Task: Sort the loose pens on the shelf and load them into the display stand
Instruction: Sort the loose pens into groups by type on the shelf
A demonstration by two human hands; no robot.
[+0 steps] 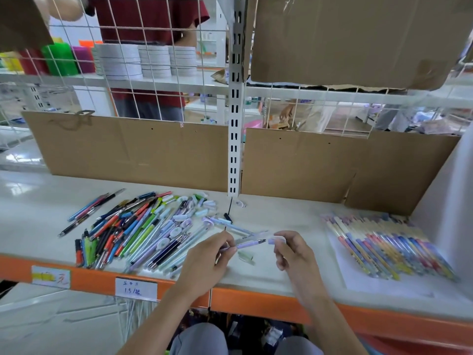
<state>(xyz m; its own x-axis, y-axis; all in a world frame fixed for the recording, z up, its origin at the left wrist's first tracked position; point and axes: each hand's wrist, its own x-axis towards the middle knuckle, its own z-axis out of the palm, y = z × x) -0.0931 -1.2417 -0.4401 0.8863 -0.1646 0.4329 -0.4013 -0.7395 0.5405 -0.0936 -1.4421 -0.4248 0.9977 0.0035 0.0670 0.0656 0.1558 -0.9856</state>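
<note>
Head view: your left hand (207, 257) pinches a lilac pen (247, 244) by the barrel and your right hand (291, 249) pinches its cap (277, 240) just beside the tip, above the shelf (268, 278). Miss the tip and ink could smear your fingers, or the cap drops. The loose pens (133, 231) crowd your left, a sorted row (384, 249) lies right, and I can't spot the display stand.

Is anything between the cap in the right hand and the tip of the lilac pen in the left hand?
Nothing visible. The left hand holds the lilac pen with its tip pointing at the cap pinched in the right hand; only a short open gap above the shelf separates them.
</note>
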